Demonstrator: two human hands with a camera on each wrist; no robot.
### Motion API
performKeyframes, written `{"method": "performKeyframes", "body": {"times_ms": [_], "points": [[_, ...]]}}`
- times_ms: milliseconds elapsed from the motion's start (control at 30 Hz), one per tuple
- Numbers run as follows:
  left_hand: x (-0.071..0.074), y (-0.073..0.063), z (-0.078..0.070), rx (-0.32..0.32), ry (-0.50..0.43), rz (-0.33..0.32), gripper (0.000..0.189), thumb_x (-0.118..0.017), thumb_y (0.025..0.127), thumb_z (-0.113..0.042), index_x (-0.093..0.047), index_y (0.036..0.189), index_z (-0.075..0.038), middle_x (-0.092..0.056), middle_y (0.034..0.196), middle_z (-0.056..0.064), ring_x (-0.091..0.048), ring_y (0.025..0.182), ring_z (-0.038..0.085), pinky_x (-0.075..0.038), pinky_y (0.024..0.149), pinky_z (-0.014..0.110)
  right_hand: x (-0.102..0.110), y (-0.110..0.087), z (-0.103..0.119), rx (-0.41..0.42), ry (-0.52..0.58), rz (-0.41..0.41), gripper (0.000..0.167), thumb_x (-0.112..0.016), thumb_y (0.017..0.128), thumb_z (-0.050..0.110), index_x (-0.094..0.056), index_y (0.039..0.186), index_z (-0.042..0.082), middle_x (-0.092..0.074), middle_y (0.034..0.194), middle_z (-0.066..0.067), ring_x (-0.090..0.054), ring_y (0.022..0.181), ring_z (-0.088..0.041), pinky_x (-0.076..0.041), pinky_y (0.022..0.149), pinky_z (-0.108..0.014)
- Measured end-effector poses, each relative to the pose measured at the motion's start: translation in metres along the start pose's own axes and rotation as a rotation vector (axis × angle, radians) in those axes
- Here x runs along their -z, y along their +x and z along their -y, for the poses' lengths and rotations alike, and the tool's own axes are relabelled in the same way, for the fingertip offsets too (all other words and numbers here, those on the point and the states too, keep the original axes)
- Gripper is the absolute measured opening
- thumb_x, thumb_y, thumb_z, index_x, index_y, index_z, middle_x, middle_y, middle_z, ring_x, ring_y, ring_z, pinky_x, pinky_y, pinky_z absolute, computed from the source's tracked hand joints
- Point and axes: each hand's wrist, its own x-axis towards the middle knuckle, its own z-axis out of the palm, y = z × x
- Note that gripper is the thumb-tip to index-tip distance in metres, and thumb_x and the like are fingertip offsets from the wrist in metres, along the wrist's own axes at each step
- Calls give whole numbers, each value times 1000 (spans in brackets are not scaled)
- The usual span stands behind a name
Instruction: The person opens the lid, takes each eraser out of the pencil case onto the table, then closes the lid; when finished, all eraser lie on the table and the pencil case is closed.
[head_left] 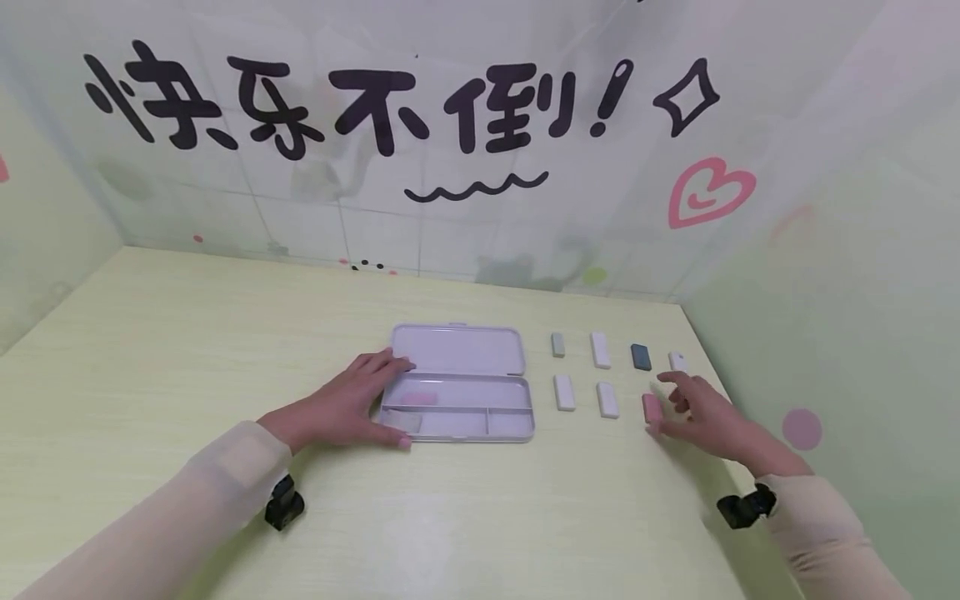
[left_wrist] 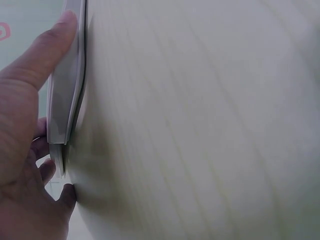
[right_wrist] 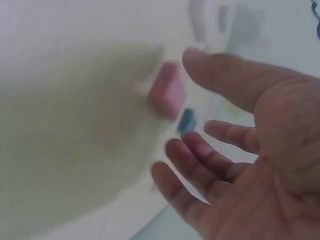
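A pale lilac pencil case [head_left: 472, 382] lies on the table with its lid folded back. My left hand [head_left: 352, 404] holds its left end, the thumb [left_wrist: 60, 42] along the front wall and the fingers by the lid side. Inside, a pink eraser [head_left: 408, 398] lies in the long compartment and a whitish piece [head_left: 402, 422] in the front left one. At the right, my right hand [head_left: 701, 412] reaches over a pink eraser [head_left: 652, 408], thumb and fingers spread around it. In the right wrist view that eraser [right_wrist: 169, 91] sits on the table, apart from the fingers.
Several other small blocks stand in two rows right of the case: a grey-green one [head_left: 558, 345], white ones [head_left: 600, 350], a dark blue one [head_left: 641, 357] and a white one [head_left: 678, 362] near the table's right edge. Printed wall sheets border the table at back and sides.
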Motion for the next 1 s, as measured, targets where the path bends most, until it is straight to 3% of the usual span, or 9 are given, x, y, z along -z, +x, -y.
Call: {"method": "performKeyframes", "body": {"times_ms": [100,167,367,600,767,1000], "points": [[-1,0,1,-4,2,-3,109,-87,76,-62,-39,159,-11,-29,169,27,-29,154,48,-36,119,70,4,8,24,63,-53,-46,58,-73,97,12,-48,144,-8,-59,120,-28,-63,108,-41,-57,85,-51],[-1,0,1,-4,2,-4,109,-87,75,-62,-39,159,-11,-30,169,26,-29,154,48,-36,119,70,4,16,43,121,-66,-64,50,-69,100,10,-51,144,-4,-60,127,-26,-63,115,-43,-57,89,-56],[0,0,1,-5,3,-6,107,-87,76,-62,-40,158,-11,-32,168,25,-29,154,47,-36,119,70,-11,48,105,322,-93,-14,38,-68,101,10,-62,139,7,-71,126,-15,-69,116,-29,-58,99,-51],[3,-1,-2,-20,-13,-11,107,-87,76,-61,-42,157,-9,-33,167,26,-29,154,48,-34,120,70,-36,82,168,469,-101,109,35,-67,102,9,-65,137,8,-73,131,-7,-70,120,-21,-57,105,-42],[4,-2,-2,-22,-3,-12,107,-87,76,-62,-42,157,-8,-35,167,25,-29,154,49,-35,120,70,-57,102,197,546,-92,189,35,-64,104,8,-65,139,8,-72,135,-5,-68,125,-18,-54,110,-38],[3,0,0,-32,-13,2,108,-86,76,-64,-40,158,-10,-33,168,23,-26,157,47,-34,121,69,-79,117,216,556,-73,306,38,-60,106,9,-61,144,11,-68,143,-1,-62,136,-16,-48,118,-35]]}}
